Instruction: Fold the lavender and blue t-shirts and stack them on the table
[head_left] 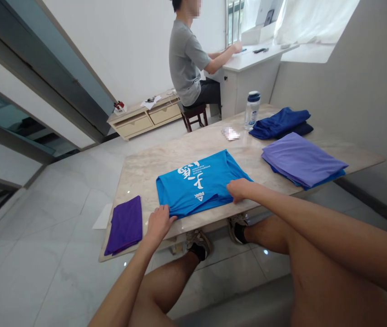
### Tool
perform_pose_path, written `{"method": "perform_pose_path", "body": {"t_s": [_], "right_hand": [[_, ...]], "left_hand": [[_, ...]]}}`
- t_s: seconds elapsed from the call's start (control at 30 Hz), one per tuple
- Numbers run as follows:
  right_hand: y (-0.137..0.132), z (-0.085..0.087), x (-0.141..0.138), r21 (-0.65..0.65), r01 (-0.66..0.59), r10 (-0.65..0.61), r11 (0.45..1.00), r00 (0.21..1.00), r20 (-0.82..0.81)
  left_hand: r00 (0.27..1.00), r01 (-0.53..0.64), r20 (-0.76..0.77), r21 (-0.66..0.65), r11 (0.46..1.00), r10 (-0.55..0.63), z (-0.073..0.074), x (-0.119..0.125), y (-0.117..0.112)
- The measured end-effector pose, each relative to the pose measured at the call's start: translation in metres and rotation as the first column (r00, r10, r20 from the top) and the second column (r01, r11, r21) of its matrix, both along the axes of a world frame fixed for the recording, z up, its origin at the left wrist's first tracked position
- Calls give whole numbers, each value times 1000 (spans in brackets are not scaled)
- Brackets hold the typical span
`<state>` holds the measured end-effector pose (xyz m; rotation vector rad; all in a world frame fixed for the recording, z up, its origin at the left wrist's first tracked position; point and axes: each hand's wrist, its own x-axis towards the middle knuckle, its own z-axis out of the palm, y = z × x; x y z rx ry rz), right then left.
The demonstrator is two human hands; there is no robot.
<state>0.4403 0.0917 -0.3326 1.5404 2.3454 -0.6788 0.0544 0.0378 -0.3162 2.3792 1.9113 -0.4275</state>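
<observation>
A bright blue T-shirt (210,175) with white printed lettering lies partly folded on the marble-patterned table (139,168). At its near left corner, my left hand (159,223) pinches the cloth between thumb and fingers. My right hand (238,189) grips the shirt's near right edge with the fingers curled in. Between the two hands, the near edge of the cloth is folded over and slightly wrinkled. A folded purple garment (125,225) rests to the left of my left hand, at the table's left end.
Right of the shirt are a stack topped by a lavender garment (302,159) and a dark blue garment (282,122). A water bottle (252,110) stands behind. Beyond the table, a person (188,59) sits on a stool (195,116) at a white desk (251,61).
</observation>
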Motion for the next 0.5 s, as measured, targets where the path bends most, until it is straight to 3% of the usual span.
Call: {"method": "perform_pose_path", "body": {"t_s": [0.13, 0.23, 0.37, 0.43, 0.5], "right_hand": [[-7, 5, -1, -103, -28, 35, 994, 997, 67], [-9, 10, -13, -42, -46, 46, 998, 999, 0], [-5, 12, -35, 38, -84, 85, 996, 996, -38], [-3, 14, -45, 61, -86, 87, 994, 996, -18], [-3, 18, -53, 79, -101, 101, 992, 995, 8]], "left_hand": [[990, -143, 5, -62, 988, 144, -4, -34, -6], [941, -168, 284, -87, 982, 186, -13, -44, -10], [763, -234, 608, -60, 970, 221, -26, -29, -12], [708, -291, 661, -47, 956, 248, -30, -18, -12], [704, -338, 656, -27, 941, 272, -32, -8, -14]]}}
